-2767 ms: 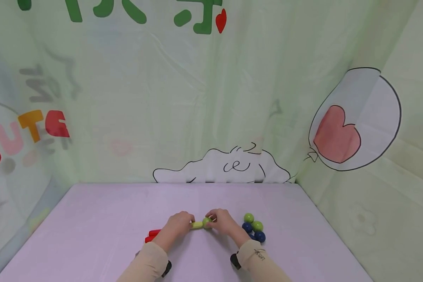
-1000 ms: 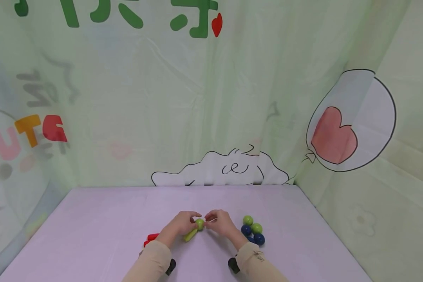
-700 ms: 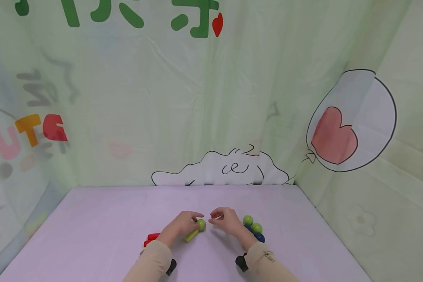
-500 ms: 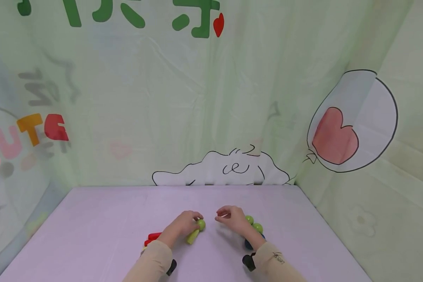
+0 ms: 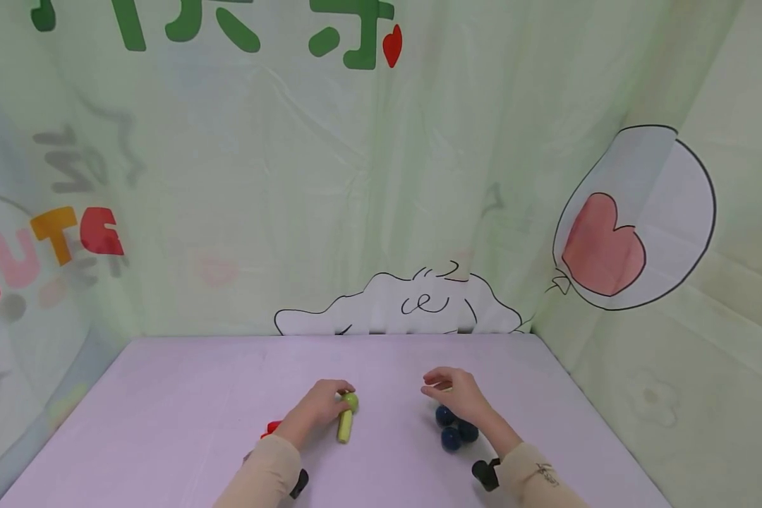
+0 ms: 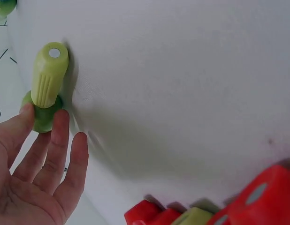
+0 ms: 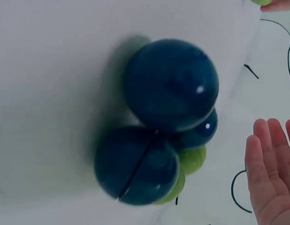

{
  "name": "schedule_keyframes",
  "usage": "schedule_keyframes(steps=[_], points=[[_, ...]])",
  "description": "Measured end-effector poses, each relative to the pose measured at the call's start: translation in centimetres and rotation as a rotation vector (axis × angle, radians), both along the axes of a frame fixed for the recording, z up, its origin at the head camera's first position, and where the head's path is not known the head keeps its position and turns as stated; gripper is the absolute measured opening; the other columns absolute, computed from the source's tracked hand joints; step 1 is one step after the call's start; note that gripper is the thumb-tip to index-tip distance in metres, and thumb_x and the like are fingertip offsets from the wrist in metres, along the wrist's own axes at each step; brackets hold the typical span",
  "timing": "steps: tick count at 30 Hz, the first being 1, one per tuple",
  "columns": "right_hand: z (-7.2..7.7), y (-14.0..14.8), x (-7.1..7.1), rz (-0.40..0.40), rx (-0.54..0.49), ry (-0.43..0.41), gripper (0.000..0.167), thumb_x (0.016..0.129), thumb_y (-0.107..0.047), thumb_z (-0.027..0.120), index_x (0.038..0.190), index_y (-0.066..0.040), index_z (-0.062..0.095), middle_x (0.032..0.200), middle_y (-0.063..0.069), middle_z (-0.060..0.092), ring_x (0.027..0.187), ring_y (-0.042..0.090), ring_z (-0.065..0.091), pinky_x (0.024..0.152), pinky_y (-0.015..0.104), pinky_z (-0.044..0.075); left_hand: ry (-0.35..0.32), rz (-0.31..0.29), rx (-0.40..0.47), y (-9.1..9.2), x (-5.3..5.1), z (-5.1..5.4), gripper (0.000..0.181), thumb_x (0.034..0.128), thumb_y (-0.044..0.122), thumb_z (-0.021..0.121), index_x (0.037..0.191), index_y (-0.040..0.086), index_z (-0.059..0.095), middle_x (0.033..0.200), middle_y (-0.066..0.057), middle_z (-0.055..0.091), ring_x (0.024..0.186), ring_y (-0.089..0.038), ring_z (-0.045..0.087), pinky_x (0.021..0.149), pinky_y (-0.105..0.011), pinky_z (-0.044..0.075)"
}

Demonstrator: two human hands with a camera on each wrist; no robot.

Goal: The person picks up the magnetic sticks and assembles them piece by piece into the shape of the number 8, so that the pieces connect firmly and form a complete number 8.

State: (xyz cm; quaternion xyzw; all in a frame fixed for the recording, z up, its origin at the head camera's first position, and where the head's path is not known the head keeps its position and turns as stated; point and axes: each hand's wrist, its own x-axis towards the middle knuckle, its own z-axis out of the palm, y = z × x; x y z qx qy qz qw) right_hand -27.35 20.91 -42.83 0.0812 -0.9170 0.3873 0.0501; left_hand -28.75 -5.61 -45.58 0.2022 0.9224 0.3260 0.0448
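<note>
My left hand (image 5: 320, 406) pinches a green ball (image 5: 351, 401) between thumb and fingers; a yellow-green stick (image 5: 345, 427) joins it and points toward the table's front edge. In the left wrist view the stick (image 6: 49, 75) shows a small silver disc on its end, and the thumb and fingers touch the green ball (image 6: 43, 118). My right hand (image 5: 462, 395) hovers with loosely bent fingers just behind the dark blue balls (image 5: 451, 439), holding nothing. The right wrist view shows blue balls (image 7: 171, 84) with green balls (image 7: 194, 159) behind them, apart from the extended fingers.
Red sticks (image 5: 273, 427) lie beside my left forearm, partly hidden. The left wrist view shows red sticks (image 6: 264, 201) with a yellow-green one (image 6: 195, 216) among them. A lilac table (image 5: 197, 395) meets a printed curtain (image 5: 241, 176) at its back edge.
My right hand has moved away to the right, over the group of balls. My left hand has shifted slightly left with the green ball, and the stick has swung round toward the front.
</note>
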Motion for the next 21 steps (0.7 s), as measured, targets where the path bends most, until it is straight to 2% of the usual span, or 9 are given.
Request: schedule_keyframes(steps=[10,16,21], points=[[0.7,2.5,0.7,-0.030,0.003,0.025,0.019,0.080,-0.012,0.069,0.096,-0.002,0.066,0.092,0.006,0.066,0.086,0.022,0.061,0.075,0.035,0.050,-0.026,0.081,0.003,-1.5,-0.4,-0.3,0.024,0.0823,0.004,0.064,0.107,0.003,0.065,0.101,-0.013,0.063,0.104,-0.034,0.054,0.091,-0.047,0.039],[0.2,3.8,1.0,-0.024,0.021,0.025,0.020,0.080,-0.011,0.069,0.096,0.000,0.065,0.092,0.008,0.066,0.085,0.023,0.061,0.074,0.035,0.050,-0.011,0.101,0.018,-1.8,-0.3,-0.6,0.025,0.0818,0.008,0.066,0.106,0.003,0.066,0.101,-0.012,0.065,0.102,-0.032,0.056,0.090,-0.046,0.040],[-0.4,4.9,1.0,-0.023,0.054,0.013,0.023,0.080,-0.012,0.069,0.099,0.001,0.064,0.094,0.009,0.066,0.085,0.024,0.062,0.073,0.034,0.050,0.021,0.103,-0.010,-2.0,-0.3,-0.5,0.026,0.0814,0.011,0.067,0.107,0.004,0.067,0.101,-0.010,0.066,0.102,-0.031,0.057,0.089,-0.044,0.041]])
